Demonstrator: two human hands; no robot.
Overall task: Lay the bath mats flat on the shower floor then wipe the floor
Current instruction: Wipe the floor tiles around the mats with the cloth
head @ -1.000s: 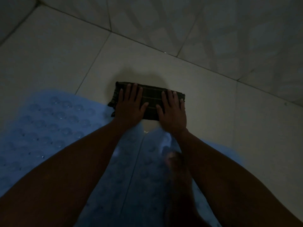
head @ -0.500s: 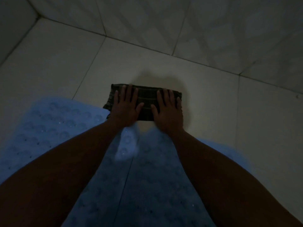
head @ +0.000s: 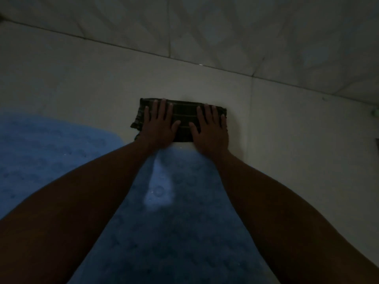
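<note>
Left hand [head: 159,125]: flat, fingers spread, pressing on left half of folded cloth.
Right hand [head: 211,128]: flat, fingers spread, pressing on right half.
Dark striped cloth [head: 184,119]: on pale floor tile [head: 82,78], near tiled wall [head: 225,27].
Blue bath mats [head: 51,144]: flat on floor, under both forearms, near edge just beside cloth.

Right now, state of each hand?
Left hand: open, palm flat, pressing the folded dark striped cloth onto the floor tile.
Right hand: open, palm flat on the same cloth.
</note>
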